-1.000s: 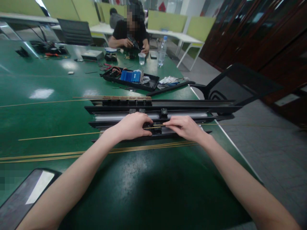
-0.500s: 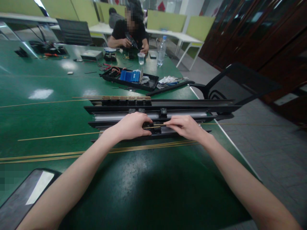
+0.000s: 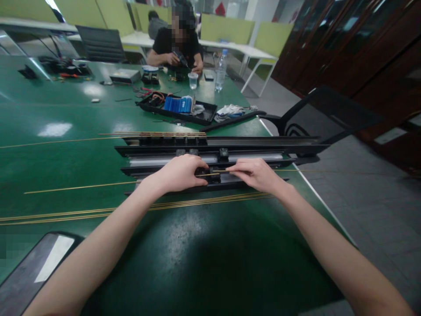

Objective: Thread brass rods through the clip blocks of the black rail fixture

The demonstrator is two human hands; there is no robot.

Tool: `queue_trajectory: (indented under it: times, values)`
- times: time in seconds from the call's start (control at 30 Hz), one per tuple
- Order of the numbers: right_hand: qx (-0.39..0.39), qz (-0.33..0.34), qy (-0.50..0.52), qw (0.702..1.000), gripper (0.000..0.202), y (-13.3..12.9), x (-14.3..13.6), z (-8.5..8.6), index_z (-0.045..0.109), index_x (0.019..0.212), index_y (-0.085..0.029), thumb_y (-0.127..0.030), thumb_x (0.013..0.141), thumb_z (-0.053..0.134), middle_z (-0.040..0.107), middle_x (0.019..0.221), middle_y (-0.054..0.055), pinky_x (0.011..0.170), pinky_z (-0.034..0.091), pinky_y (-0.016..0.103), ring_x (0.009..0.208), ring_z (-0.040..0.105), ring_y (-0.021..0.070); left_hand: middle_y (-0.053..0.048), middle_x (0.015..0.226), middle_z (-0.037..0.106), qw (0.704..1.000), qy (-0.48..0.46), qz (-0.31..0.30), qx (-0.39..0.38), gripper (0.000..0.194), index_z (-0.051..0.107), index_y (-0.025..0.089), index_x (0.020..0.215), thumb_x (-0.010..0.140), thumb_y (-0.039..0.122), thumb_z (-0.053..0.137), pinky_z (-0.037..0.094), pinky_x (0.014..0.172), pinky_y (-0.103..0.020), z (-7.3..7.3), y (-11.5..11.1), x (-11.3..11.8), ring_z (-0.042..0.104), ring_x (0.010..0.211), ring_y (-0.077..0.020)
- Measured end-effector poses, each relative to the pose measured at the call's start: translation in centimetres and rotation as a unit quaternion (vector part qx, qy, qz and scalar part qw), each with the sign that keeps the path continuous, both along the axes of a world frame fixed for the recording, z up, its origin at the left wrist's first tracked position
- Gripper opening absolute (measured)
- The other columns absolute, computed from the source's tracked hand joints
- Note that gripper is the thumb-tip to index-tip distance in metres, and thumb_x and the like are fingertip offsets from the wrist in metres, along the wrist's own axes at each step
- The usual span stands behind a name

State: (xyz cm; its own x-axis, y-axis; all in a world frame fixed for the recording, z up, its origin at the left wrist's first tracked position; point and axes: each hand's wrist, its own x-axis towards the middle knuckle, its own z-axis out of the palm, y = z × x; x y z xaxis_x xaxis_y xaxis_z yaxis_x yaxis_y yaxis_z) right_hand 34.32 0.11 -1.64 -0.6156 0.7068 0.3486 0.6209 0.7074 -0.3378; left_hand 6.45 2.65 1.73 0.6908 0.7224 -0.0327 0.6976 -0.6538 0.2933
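Observation:
My left hand (image 3: 182, 172) is closed round a black block (image 3: 215, 177) that sits in the nearest black metal rail (image 3: 194, 189), thumb in front and fingers behind. A thin brass-coloured rod (image 3: 79, 188) comes in from the left, passes beneath that hand and shows again over the block. Between thumb and fingertips, my right hand (image 3: 253, 171) pinches a second thin brass-coloured rod (image 3: 219, 170). Its left end lies over the block, and the rod stretches right past the table edge. Whether the rod's end is inside the block I cannot tell.
More black rails (image 3: 263, 142) with small blocks lie behind. Several loose rods (image 3: 184, 203) lie in front, and a phone-like dark slab (image 3: 29, 263) at lower left. Farther back are a black tray (image 3: 207, 115), gloves (image 3: 232, 110), a bottle (image 3: 221, 72) and a person (image 3: 180, 46) holding a power tool.
My right hand has shifted very slightly to the right with its rod, whose left end sits a little farther right. My left hand has stayed in place on the block.

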Motion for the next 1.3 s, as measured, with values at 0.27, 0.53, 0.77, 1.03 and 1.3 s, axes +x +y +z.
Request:
queue_trajectory:
  times: [0.27, 0.53, 0.77, 1.03, 1.3]
  values:
    - [-0.004, -0.001, -0.004, 1.0, 0.022, -0.08, 0.34, -0.01, 0.076, 0.106, -0.02, -0.024, 0.098, 0.055, 0.073, 0.089, 0.006, 0.066, 0.044, 0.028, 0.073, 0.065, 0.0171, -0.006, 0.12, 0.073, 1.0, -0.001, -0.002, 0.007, 0.047, 0.071, 0.024, 0.121, 0.081, 0.048, 0.069, 0.051, 0.093, -0.033, 0.07, -0.03, 0.0, 0.068, 0.107, -0.0264]
    - [-0.004, 0.0, -0.004, 1.0, 0.022, -0.13, 0.49, -0.03, 0.075, 0.107, -0.021, -0.025, 0.099, 0.054, 0.073, 0.091, 0.006, 0.066, 0.044, 0.028, 0.074, 0.066, 0.0173, -0.007, 0.119, 0.073, 1.0, -0.002, -0.002, 0.01, 0.047, 0.071, 0.024, 0.121, 0.081, 0.049, 0.069, 0.051, 0.094, -0.033, -0.01, -0.02, -0.04, 0.068, 0.107, -0.0267]
    - [-0.005, -0.005, -0.008, 1.0, 0.022, -0.1, 0.48, -0.16, 0.075, 0.108, -0.02, -0.024, 0.099, 0.055, 0.074, 0.093, 0.006, 0.068, 0.044, 0.028, 0.077, 0.066, 0.018, -0.007, 0.121, 0.072, 1.0, -0.006, -0.01, 0.01, 0.048, 0.071, 0.023, 0.122, 0.08, 0.047, 0.07, 0.051, 0.094, -0.033, -0.18, 0.01, -0.11, 0.067, 0.11, -0.027]
    - [0.005, -0.003, -0.007, 1.0, 0.021, -0.2, 0.58, -0.03, 0.076, 0.105, -0.019, -0.024, 0.098, 0.056, 0.074, 0.091, 0.006, 0.067, 0.045, 0.027, 0.075, 0.067, 0.0174, -0.006, 0.123, 0.072, 1.0, 0.005, -0.008, 0.013, 0.049, 0.07, 0.022, 0.124, 0.08, 0.043, 0.071, 0.05, 0.097, -0.033, -0.01, -0.15, -0.03, 0.066, 0.112, -0.0264]
    - [0.0, -0.011, -0.015, 1.0, 0.022, -0.43, 0.66, 0.25, 0.076, 0.106, -0.019, -0.023, 0.098, 0.056, 0.075, 0.092, 0.006, 0.067, 0.045, 0.029, 0.076, 0.067, 0.0179, -0.006, 0.124, 0.072, 1.0, 0.0, -0.01, 0.011, 0.048, 0.07, 0.022, 0.124, 0.079, 0.042, 0.072, 0.051, 0.097, -0.034, 0.0, -0.12, -0.04, 0.066, 0.112, -0.0267]
